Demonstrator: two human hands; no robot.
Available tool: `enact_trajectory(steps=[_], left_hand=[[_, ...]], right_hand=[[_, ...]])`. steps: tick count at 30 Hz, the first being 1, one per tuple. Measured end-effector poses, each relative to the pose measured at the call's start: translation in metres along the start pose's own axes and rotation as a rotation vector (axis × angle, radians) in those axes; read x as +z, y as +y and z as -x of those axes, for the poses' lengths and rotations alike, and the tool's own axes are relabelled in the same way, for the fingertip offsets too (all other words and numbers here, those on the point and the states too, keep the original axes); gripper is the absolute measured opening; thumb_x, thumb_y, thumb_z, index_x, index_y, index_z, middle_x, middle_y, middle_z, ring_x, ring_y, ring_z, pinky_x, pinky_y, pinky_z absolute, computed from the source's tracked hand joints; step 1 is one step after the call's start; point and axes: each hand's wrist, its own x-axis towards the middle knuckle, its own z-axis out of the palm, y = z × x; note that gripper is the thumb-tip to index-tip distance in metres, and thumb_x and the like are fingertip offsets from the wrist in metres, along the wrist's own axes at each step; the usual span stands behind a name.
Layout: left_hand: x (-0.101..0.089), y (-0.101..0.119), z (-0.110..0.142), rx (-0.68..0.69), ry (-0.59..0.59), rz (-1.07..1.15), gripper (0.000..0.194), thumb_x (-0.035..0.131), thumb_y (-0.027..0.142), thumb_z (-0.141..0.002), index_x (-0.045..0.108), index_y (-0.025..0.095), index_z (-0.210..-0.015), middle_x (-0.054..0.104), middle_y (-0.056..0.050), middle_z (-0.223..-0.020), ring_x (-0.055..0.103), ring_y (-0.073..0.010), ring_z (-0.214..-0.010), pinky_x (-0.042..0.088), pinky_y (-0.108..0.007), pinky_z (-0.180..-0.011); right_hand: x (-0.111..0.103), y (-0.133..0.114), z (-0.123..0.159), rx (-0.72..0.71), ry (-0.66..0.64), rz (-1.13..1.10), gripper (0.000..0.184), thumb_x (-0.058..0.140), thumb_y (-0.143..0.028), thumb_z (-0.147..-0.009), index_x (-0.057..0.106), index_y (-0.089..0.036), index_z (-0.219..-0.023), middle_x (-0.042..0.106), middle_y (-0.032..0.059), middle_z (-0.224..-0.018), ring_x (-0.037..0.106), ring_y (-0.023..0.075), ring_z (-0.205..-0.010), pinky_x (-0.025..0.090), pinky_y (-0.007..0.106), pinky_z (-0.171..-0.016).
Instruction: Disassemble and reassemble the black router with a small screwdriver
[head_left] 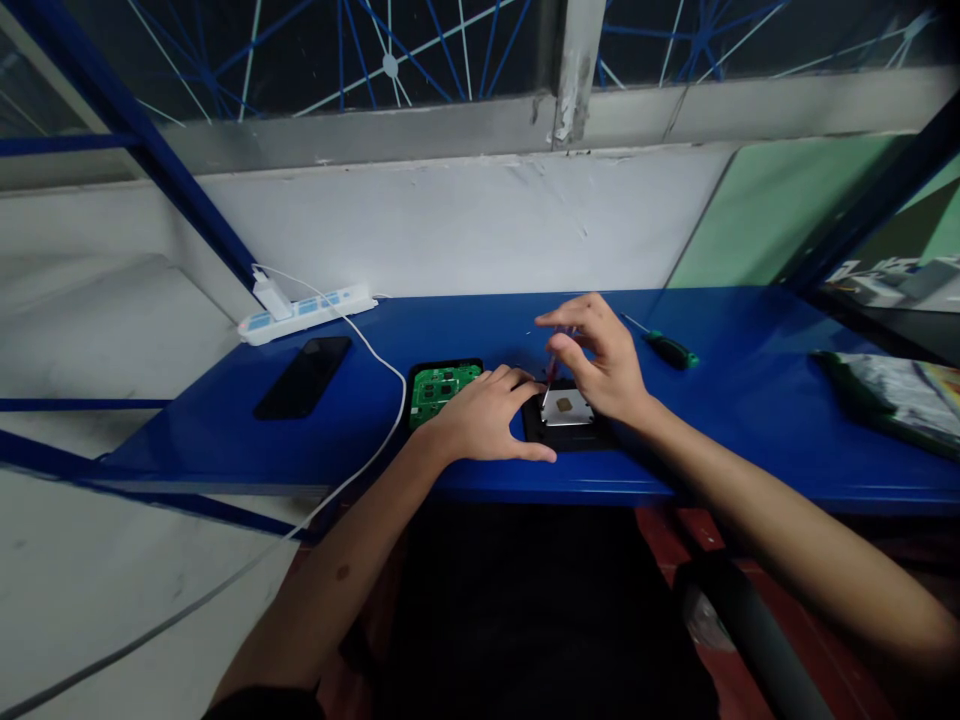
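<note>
A screwdriver [551, 372] with a reddish handle is held in my right hand [600, 355], its shaft slanting down. The tip meets the upper left part of a silver metal plate [568, 408]. That plate, with a small brown square at its middle, sits in a black casing [574, 438]. My left hand [487, 412] grips the casing's left side, fingers at the far edge and thumb near the front edge. Partly behind that hand lies a green circuit board [431, 390] in a black shell.
Right of my hands lies a green-handled screwdriver [671, 350]. A black phone [304, 378] and a white power strip [307, 312] are on the left, with a white cable [382, 360] crossing the blue table [750, 420]. A plastic bag [892, 390] lies far right.
</note>
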Motion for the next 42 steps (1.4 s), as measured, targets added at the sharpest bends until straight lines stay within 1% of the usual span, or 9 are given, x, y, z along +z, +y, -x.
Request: enact_trajectory(steps=[8,11,14,18,23,28,34,38,42], left_hand=[[0.0,0.001,0.0,-0.009,-0.01,-0.018,0.083,0.062,0.079,-0.076,0.053,0.021,-0.135,0.057,-0.01,-0.135,0.051,-0.0322,-0.122,0.039,-0.047,-0.107],[-0.001,0.001,0.0,-0.009,-0.012,-0.02,0.084,0.062,0.079,-0.076,0.052,0.022,-0.136,0.057,-0.01,-0.135,0.05,-0.0321,-0.124,0.038,-0.047,-0.108],[-0.002,0.001,0.001,-0.007,-0.013,-0.018,0.084,0.062,0.079,-0.077,0.052,0.021,-0.137,0.057,-0.009,-0.135,0.051,-0.0313,-0.123,0.039,-0.046,-0.108],[-0.002,0.002,0.0,-0.002,0.0,-0.021,0.083,0.062,0.079,-0.077,0.053,0.021,-0.135,0.057,-0.01,-0.135,0.052,-0.0309,-0.122,0.039,-0.045,-0.108],[-0.001,0.001,0.0,0.0,-0.005,-0.034,0.084,0.062,0.08,-0.077,0.051,0.02,-0.135,0.057,-0.01,-0.135,0.052,-0.0318,-0.123,0.039,-0.045,-0.108],[0.001,0.0,-0.001,-0.01,-0.002,-0.017,0.09,0.059,0.082,-0.076,0.046,0.019,-0.139,0.057,-0.012,-0.136,0.051,-0.033,-0.126,0.038,-0.046,-0.109],[0.001,0.0,0.0,-0.021,0.001,0.007,0.093,0.061,0.082,-0.074,0.045,0.017,-0.14,0.057,-0.013,-0.136,0.051,-0.0323,-0.127,0.038,-0.046,-0.111],[0.0,-0.001,0.001,-0.031,-0.003,0.042,0.095,0.06,0.083,-0.074,0.044,0.019,-0.141,0.055,-0.012,-0.139,0.05,-0.0322,-0.129,0.036,-0.047,-0.113],[-0.001,0.0,0.002,-0.041,-0.019,0.054,0.093,0.06,0.083,-0.074,0.046,0.02,-0.14,0.055,-0.011,-0.14,0.049,-0.0323,-0.13,0.037,-0.047,-0.112]], right_hand=[[0.001,-0.002,0.0,-0.002,0.051,0.032,0.02,0.062,-0.032,-0.094,0.071,-0.029,-0.111,0.059,0.0011,-0.086,0.062,0.0131,-0.073,0.058,0.029,-0.06],[0.0,-0.004,0.001,0.055,0.04,-0.019,0.026,0.053,-0.027,-0.099,0.065,-0.027,-0.122,0.068,0.0015,-0.093,0.069,0.013,-0.075,0.059,0.03,-0.064],[-0.001,-0.004,0.003,0.097,0.035,-0.105,0.025,0.044,-0.028,-0.102,0.061,-0.025,-0.12,0.073,0.0029,-0.102,0.072,0.0145,-0.081,0.06,0.032,-0.072],[0.0,-0.003,0.002,0.057,0.005,-0.069,0.023,0.045,-0.031,-0.102,0.063,-0.023,-0.112,0.068,0.0045,-0.102,0.069,0.0147,-0.081,0.058,0.032,-0.069],[0.001,-0.002,0.0,-0.024,0.038,0.075,0.023,0.058,-0.03,-0.096,0.068,-0.026,-0.116,0.059,0.0019,-0.085,0.06,0.0137,-0.072,0.056,0.029,-0.059],[0.001,-0.003,0.002,-0.035,0.064,0.071,0.028,0.051,-0.022,-0.099,0.067,-0.027,-0.121,0.067,0.0024,-0.093,0.065,0.012,-0.072,0.058,0.03,-0.063],[-0.002,-0.003,0.001,-0.031,0.196,0.082,0.025,0.05,-0.026,-0.099,0.067,-0.026,-0.118,0.068,0.0027,-0.091,0.066,0.0142,-0.073,0.058,0.033,-0.065],[-0.008,0.008,-0.003,0.051,0.275,0.118,0.026,0.05,-0.034,-0.1,0.067,-0.028,-0.118,0.068,0.0048,-0.093,0.067,0.0188,-0.079,0.059,0.04,-0.07],[-0.014,0.027,-0.006,0.158,0.334,0.115,0.029,0.051,-0.041,-0.099,0.067,-0.028,-0.12,0.069,0.0051,-0.097,0.064,0.016,-0.069,0.059,0.038,-0.067]])
